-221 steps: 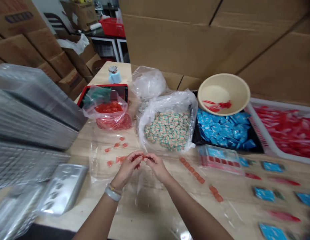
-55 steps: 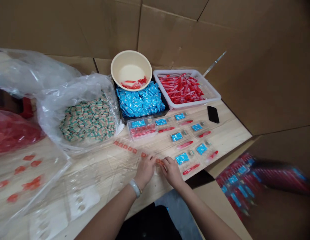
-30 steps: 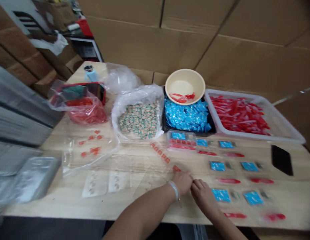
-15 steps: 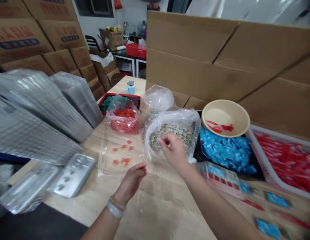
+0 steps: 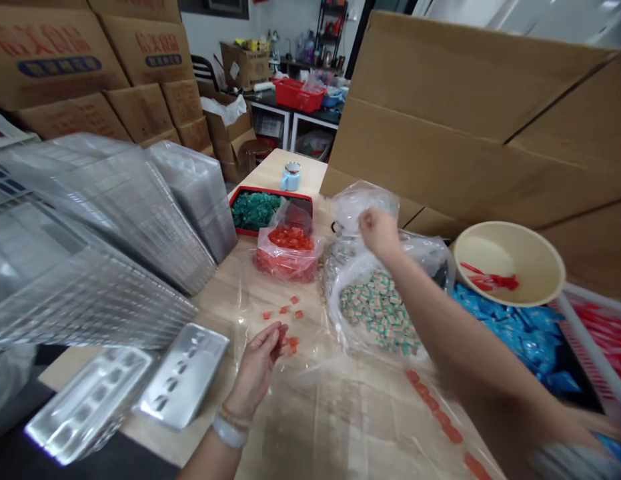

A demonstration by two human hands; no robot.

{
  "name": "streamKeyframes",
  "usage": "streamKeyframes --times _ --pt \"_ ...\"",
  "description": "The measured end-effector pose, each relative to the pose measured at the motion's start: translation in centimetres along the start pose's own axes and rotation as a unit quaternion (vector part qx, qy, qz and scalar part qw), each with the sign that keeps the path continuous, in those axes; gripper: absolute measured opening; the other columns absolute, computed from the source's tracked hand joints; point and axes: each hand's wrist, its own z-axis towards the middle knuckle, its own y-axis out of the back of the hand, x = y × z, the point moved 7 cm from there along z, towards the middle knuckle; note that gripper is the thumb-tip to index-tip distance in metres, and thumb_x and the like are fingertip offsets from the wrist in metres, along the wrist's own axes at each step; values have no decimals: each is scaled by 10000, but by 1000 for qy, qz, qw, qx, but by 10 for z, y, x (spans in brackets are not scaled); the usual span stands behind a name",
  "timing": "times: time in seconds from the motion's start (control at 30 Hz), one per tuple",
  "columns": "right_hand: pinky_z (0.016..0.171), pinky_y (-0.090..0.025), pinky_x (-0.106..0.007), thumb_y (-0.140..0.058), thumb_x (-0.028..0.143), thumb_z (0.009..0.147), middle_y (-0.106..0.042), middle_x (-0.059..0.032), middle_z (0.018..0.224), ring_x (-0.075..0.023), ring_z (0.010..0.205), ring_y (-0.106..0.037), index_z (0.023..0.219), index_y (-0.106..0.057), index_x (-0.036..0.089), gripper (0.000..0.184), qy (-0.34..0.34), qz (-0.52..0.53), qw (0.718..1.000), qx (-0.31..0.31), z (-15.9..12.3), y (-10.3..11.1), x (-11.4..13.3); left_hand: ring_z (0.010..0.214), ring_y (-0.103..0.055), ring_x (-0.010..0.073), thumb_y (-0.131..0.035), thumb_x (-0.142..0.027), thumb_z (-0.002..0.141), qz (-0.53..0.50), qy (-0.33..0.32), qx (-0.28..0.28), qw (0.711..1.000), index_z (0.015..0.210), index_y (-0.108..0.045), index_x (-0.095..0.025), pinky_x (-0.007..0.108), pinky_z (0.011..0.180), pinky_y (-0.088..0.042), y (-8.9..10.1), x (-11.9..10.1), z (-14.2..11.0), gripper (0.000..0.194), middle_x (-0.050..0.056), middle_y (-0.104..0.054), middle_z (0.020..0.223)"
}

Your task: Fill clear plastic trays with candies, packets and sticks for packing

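Note:
My left hand is pinched closed at the small red wrapped pieces lying on a clear plastic sheet. Whether a piece is between its fingertips I cannot make out. My right hand reaches far forward, fingers curled closed, in front of a clear plastic bag of pale contents. What it holds, if anything, is hidden. Below that arm an open bag of small green-and-beige wrapped pieces lies on the table. Behind the loose pieces stands an open bag of red pieces.
Stacked clear plastic trays lean at the left, with silvery moulded trays in front. A red-rimmed tray holds green pieces; a blue mug stands behind. At right are a cream basin, blue packets and a cardboard wall.
The view has turned left. My right hand has gone from above the green-and-beige pieces to the clear bag farther back. My left hand has come up to the loose red pieces.

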Motion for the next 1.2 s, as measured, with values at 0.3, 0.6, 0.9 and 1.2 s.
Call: streamKeyframes --times 0.3,0.6,0.9,1.2 --pt "563 -388 -210 -510 188 732 -557 -6 684 -100 610 -492 740 -596 165 89 -96 211 957 173 -249 -93 -9 778 -587 140 -715 -294 546 128 43 74 988 817 -631 -139 261 743 -464 -19 47 12 323 37 -644 834" --pt "446 -249 -196 -537 309 677 -391 60 461 -57 443 -315 529 -498 158 215 -355 395 836 142 -310 -36 -86 509 -476 108 -597 -388 612 444 12 235 864 761 -648 -133 236 499 -390 -79 129 -16 300 18 -616 632" --pt "503 -314 -211 -536 298 696 -493 33 519 -87 510 -430 568 -494 162 191 -352 413 829 135 -371 23 -131 466 -443 84 -590 -372 634 438 113 330 829 679 -577 -114 213 453 -346 -110 208 -74 262 -20 -507 528" --pt "646 -409 -248 -506 183 738 -561 -33 771 -137 721 -528 827 -619 177 144 -143 280 936 155 -350 46 -154 370 -313 30 -616 -438 601 313 126 164 927 579 -481 -135 180 404 -213 -102 248 -73 333 -70 -404 428"
